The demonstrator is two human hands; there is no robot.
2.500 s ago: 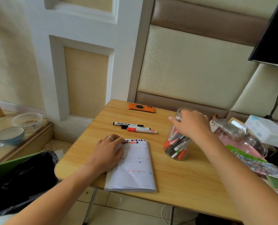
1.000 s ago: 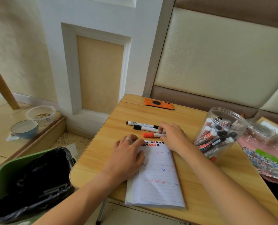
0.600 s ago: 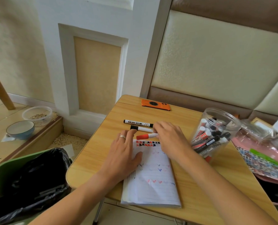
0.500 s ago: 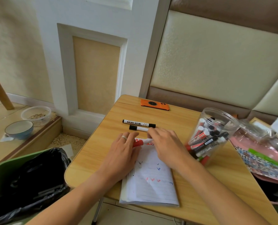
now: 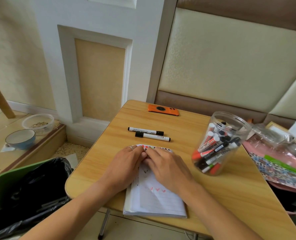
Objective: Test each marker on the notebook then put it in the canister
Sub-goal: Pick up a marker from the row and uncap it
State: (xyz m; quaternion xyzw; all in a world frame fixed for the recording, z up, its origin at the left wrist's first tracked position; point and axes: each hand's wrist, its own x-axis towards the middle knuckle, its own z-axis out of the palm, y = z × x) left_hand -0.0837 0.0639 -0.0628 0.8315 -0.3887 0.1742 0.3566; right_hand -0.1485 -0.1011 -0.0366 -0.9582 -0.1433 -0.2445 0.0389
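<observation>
An open lined notebook [image 5: 154, 200] with coloured test marks lies at the front of the wooden table [image 5: 230, 191]. My left hand [image 5: 124, 165] and right hand [image 5: 168, 167] meet over its top edge, fingers curled toward each other. The red marker is hidden between them. Two black-capped white markers [image 5: 145, 131] [image 5: 152, 136] lie on the table just beyond the notebook. A clear plastic canister [image 5: 220, 144] holding several markers stands open to the right of my right hand.
An orange phone [image 5: 163, 110] lies at the table's far edge. A green bin with a black bag [image 5: 22, 187] stands left of the table. Pink and patterned clutter [image 5: 278, 163] crowds the right side. A blue bowl [image 5: 20, 138] sits on the floor step.
My right hand left the canister, took the red marker off the table and drew it toward the notebook. My left hand slid up to meet it, and the marker is now covered.
</observation>
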